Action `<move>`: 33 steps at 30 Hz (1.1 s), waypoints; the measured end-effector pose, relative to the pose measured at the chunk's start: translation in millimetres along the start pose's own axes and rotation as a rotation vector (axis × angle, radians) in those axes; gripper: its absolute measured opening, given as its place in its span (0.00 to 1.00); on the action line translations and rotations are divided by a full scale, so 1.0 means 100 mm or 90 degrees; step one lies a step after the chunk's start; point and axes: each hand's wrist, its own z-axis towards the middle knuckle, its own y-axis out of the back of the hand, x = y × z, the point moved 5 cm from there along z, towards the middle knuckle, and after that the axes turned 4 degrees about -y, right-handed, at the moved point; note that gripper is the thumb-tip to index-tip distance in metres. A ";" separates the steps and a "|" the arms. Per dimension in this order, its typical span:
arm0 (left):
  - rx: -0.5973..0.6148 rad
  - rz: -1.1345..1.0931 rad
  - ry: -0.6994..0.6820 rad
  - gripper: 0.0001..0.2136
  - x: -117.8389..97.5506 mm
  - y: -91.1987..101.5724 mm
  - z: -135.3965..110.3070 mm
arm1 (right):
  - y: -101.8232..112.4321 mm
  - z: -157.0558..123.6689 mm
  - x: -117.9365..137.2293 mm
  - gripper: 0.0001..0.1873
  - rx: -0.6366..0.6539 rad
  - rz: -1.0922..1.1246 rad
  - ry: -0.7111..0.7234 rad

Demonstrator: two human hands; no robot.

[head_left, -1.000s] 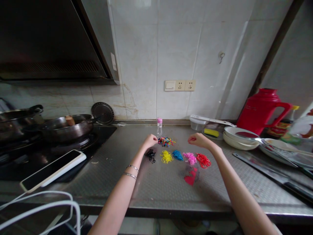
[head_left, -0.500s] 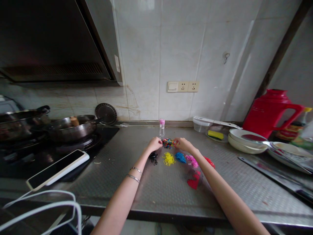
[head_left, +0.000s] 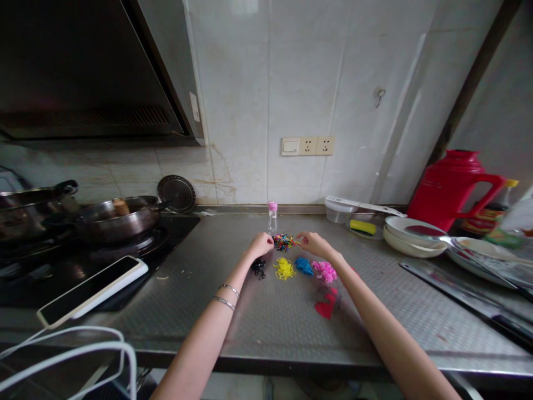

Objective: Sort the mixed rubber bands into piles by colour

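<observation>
A mixed pile of small coloured rubber bands [head_left: 283, 242] lies on the metal counter between my hands. My left hand [head_left: 261, 244], its fingers curled together, touches the pile's left edge; what they hold, if anything, is hidden. At the pile's right side, my right hand [head_left: 315, 244] pinches what looks like a yellowish rubber band. Nearer me are separate heaps of black bands [head_left: 259, 269], yellow bands [head_left: 285, 269], blue bands [head_left: 303, 266] and pink bands [head_left: 325, 271]. My right forearm mostly hides a red heap. Behind the mixed pile stands a small clear bottle [head_left: 272, 223] with a pink top.
A red shape [head_left: 326, 305] lies near my right forearm. Bowls [head_left: 412, 244], a long knife [head_left: 449, 294], a yellow sponge [head_left: 362, 227] and a red thermos jug [head_left: 445, 189] are to the right. Leftward are a pan [head_left: 120, 219] on the stove and a white phone-like device [head_left: 95, 289].
My right hand has drawn slightly right, away from the mixed pile. My right forearm now covers more of the red heap. The whole view has shifted a little.
</observation>
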 end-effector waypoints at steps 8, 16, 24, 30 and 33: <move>0.018 -0.022 0.034 0.09 -0.01 -0.03 -0.01 | 0.42 -0.41 -0.47 0.17 -0.018 0.025 -0.027; 0.028 0.009 0.002 0.08 -0.04 -0.14 0.00 | 0.51 -0.91 -0.84 0.16 0.017 0.004 -0.128; 0.009 0.046 0.011 0.07 -0.13 -0.16 -0.01 | 0.61 -1.27 -0.71 0.13 0.000 0.021 -0.122; 0.009 0.072 0.014 0.09 -0.16 -0.16 0.00 | 0.63 -1.47 -0.58 0.11 -0.010 0.014 -0.122; 0.010 0.081 -0.013 0.09 -0.19 -0.11 -0.01 | 0.65 -1.51 -0.53 0.11 -0.008 0.011 -0.121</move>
